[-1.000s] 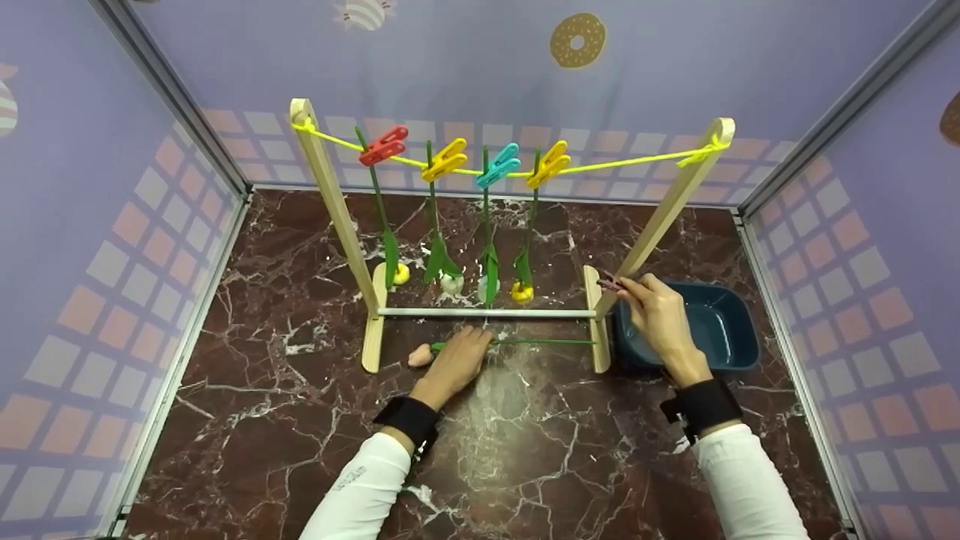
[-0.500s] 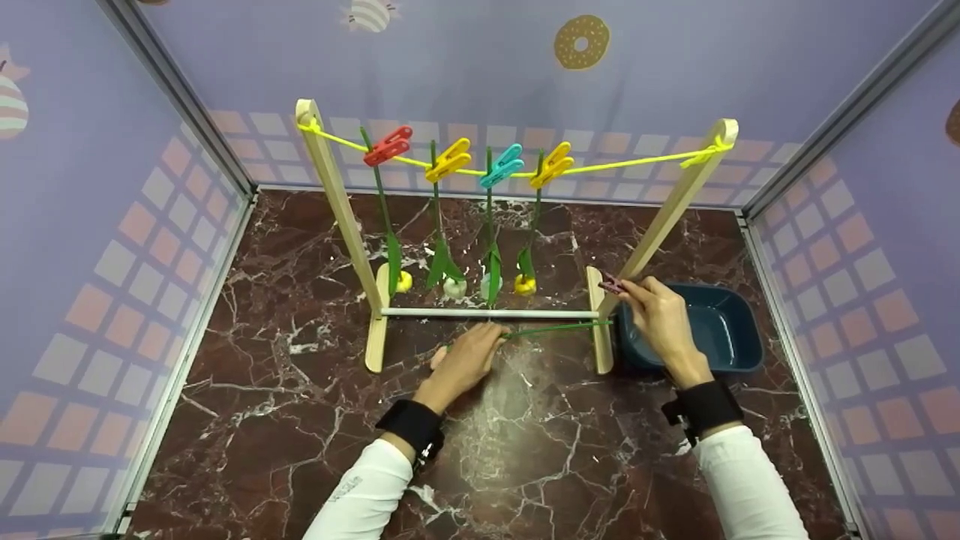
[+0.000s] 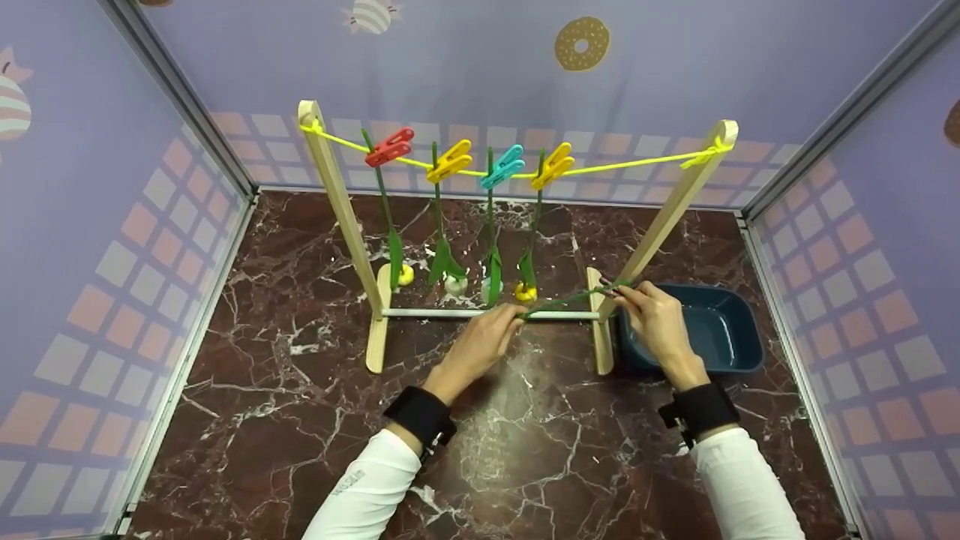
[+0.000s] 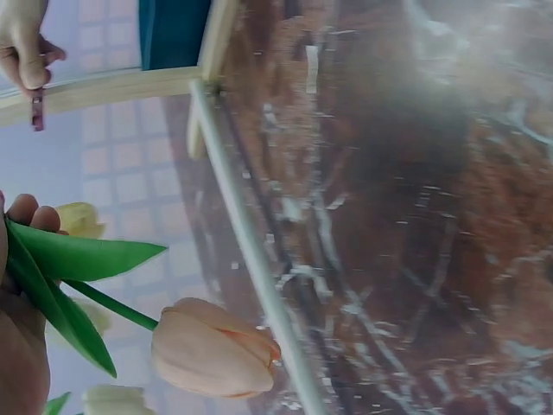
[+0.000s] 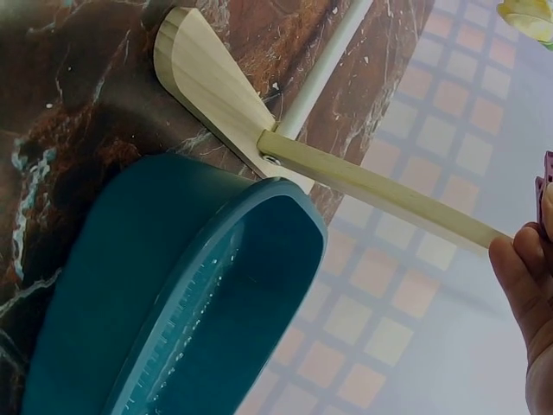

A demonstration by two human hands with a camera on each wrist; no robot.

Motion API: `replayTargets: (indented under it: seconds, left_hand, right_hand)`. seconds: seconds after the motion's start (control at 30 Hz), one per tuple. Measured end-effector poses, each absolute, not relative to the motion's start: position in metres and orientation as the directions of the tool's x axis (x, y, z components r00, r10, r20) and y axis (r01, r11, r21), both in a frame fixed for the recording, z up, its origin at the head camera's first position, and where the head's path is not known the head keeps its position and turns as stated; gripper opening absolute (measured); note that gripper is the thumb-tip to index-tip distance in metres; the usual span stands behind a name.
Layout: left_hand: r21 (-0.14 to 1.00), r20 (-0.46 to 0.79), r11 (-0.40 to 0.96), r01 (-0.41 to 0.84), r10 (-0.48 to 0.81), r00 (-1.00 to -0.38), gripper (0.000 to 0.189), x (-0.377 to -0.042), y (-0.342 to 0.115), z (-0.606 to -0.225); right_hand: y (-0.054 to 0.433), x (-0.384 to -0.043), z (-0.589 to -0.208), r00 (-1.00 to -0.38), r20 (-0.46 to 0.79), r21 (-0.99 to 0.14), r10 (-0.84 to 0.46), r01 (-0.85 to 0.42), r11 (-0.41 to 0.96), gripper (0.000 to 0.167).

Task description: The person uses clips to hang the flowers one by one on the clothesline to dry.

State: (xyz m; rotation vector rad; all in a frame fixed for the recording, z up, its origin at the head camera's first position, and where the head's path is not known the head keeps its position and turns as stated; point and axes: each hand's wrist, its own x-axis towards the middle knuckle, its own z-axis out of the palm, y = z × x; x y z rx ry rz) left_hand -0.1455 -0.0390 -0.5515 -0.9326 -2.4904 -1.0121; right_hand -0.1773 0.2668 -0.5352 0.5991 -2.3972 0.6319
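My left hand [image 3: 484, 343] grips an artificial tulip by its green stem [image 3: 564, 301], raised off the floor. Its peach bloom [image 4: 212, 350] and green leaves show in the left wrist view; in the head view the hand hides the bloom. The stem's far end reaches the fingers of my right hand [image 3: 658, 322]; whether it touches them I cannot tell. That hand pinches a dark purple clothespin [image 5: 542, 199] beside the rack's right post. Several tulips hang bloom-down from a yellow cord [image 3: 622, 164], held by a red clothespin [image 3: 389, 147], a blue clothespin [image 3: 502, 167] and yellow clothespins [image 3: 553, 166].
The wooden rack [image 3: 337, 202] has two posts and a white lower bar [image 3: 450, 313]. A dark teal bin [image 3: 739, 330] stands on the marbled floor [image 3: 300, 435], right of the rack. Patterned panels enclose the back and sides.
My left hand has lifted the tulip off the floor and moved it up and right, bringing its stem end to my right hand. The right hand has stayed nearly still with the clothespin.
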Motion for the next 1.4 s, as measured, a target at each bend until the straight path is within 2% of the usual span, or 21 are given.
replayTargets:
  seconds: [0.2, 0.43, 0.7, 1.4]
  left_hand:
    - [0.51, 0.527, 0.552, 0.659, 0.405, -0.747, 0.024, -0.15, -0.034, -0.533]
    - [0.499, 0.581, 0.533, 0.684, 0.38, -0.72, 0.021, -0.155, -0.027, -0.518]
    - [0.598, 0.55, 0.497, 0.628, 0.315, -0.773, 0.027, -0.156, -0.022, -0.503]
    - [0.612, 0.602, 0.515, 0.6, 0.189, -0.776, 0.028, -0.166, -0.009, -0.471]
  right_hand:
    - [0.265, -0.177, -0.534, -0.721, 0.642, -0.294, -0.262, -0.547, 0.784, 0.023]
    - [0.264, -0.178, -0.532, -0.724, 0.636, -0.301, -0.267, -0.552, 0.778, 0.021]
    - [0.261, -0.178, -0.532, -0.724, 0.637, -0.328, -0.266, -0.567, 0.756, 0.021]
    - [0.259, -0.179, -0.535, -0.698, 0.66, -0.32, -0.278, -0.596, 0.736, 0.017]
